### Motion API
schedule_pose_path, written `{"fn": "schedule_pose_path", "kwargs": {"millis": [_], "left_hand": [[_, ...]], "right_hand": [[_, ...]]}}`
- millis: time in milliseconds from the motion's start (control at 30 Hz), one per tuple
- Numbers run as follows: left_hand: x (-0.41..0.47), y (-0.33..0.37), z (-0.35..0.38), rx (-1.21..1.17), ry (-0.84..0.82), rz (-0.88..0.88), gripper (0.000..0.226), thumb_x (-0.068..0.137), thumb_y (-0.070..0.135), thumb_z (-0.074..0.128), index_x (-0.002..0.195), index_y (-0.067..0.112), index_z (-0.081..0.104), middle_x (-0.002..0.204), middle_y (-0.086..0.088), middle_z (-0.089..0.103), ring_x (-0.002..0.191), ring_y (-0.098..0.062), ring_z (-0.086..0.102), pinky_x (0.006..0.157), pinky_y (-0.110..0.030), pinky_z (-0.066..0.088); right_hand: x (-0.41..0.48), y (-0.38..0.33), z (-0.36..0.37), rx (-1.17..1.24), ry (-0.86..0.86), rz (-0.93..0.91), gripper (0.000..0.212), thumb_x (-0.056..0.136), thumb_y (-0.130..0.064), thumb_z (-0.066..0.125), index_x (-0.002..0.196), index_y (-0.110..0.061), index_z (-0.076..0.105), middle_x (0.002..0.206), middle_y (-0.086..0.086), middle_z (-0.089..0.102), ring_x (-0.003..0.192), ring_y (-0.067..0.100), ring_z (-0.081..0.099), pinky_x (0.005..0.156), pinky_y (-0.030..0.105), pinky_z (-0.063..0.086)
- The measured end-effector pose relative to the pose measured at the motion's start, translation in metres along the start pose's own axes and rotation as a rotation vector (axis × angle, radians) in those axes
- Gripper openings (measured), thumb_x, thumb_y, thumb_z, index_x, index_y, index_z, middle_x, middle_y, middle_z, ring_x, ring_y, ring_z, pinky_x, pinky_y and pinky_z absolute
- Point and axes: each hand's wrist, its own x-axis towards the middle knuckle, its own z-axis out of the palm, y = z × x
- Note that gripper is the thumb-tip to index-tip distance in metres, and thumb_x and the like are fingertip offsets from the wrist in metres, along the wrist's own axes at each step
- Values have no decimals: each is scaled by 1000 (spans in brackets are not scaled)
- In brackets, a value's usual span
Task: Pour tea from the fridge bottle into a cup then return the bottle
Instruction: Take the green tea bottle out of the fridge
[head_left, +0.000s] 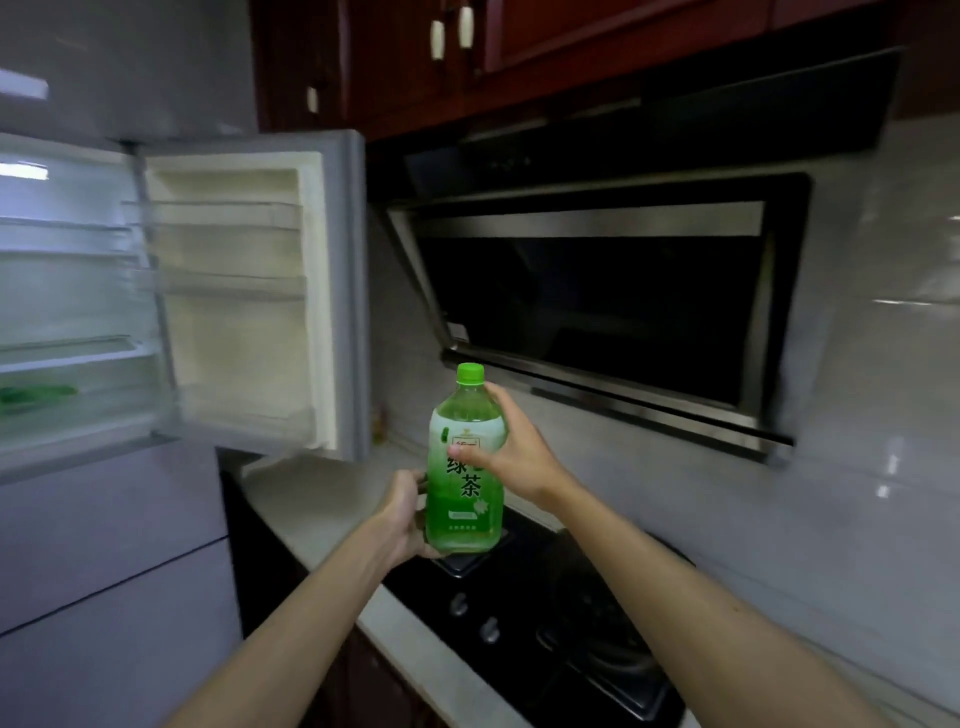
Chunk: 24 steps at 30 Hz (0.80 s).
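Observation:
A green tea bottle (466, 499) with a green cap and a green-and-white label is held upright in the air above the stove's left end. My left hand (402, 512) grips its lower part from the left, fingers curled round the base. My right hand (511, 449) grips its upper body and shoulder from the right, thumb across the label. The cap is on. The fridge (78, 291) stands open at the left, its door (249, 291) swung towards the stove. No cup is in view.
A black gas stove (545, 613) with two knobs is set in a pale countertop (311, 499) below the bottle. A dark range hood (597, 291) juts out above it. Red cabinets (519, 36) hang overhead. Something green (36, 395) lies on a low fridge shelf.

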Motion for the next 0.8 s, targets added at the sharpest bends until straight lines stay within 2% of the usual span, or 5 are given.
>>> {"fn": "schedule_pose_path", "kwargs": {"millis": [267, 400, 500, 633, 800], "left_hand": [[-15, -77, 89, 61, -230, -124, 33, 93, 24, 33, 80, 10, 60, 82, -14, 61, 76, -29, 58, 70, -40, 49], [-33, -117, 136, 85, -304, -163, 33, 94, 25, 32, 83, 11, 60, 86, -16, 61, 80, -31, 59, 70, -43, 51], [-44, -145, 167, 87, -351, -191, 30, 93, 24, 33, 85, 11, 59, 89, -17, 60, 82, -32, 58, 77, -47, 51], [-58, -179, 207, 129, -408, -228, 27, 91, 22, 36, 80, 13, 59, 86, -15, 60, 80, -31, 58, 84, -47, 48], [-72, -218, 253, 177, -443, -285, 22, 87, 21, 38, 83, 12, 58, 86, -16, 59, 76, -31, 58, 67, -38, 50]], "right_hand": [[-112, 22, -81, -126, 234, 170, 91, 60, -40, 87, 138, -31, 41, 119, 0, 66, 106, 17, 67, 93, 50, 54], [-168, 26, -118, -205, 339, 203, 81, 67, -27, 88, 136, -26, 43, 116, 0, 67, 103, 17, 68, 93, 47, 55], [-208, 27, -144, -243, 396, 230, 76, 72, -18, 86, 135, -21, 44, 112, -5, 67, 100, 9, 67, 92, 37, 55], [-256, 35, -178, -271, 471, 244, 80, 71, -23, 86, 138, -22, 43, 119, -2, 65, 108, 14, 65, 96, 46, 53], [-309, 48, -213, -295, 528, 271, 79, 67, -35, 84, 134, -27, 44, 116, -6, 65, 108, 15, 65, 95, 50, 53]]}}
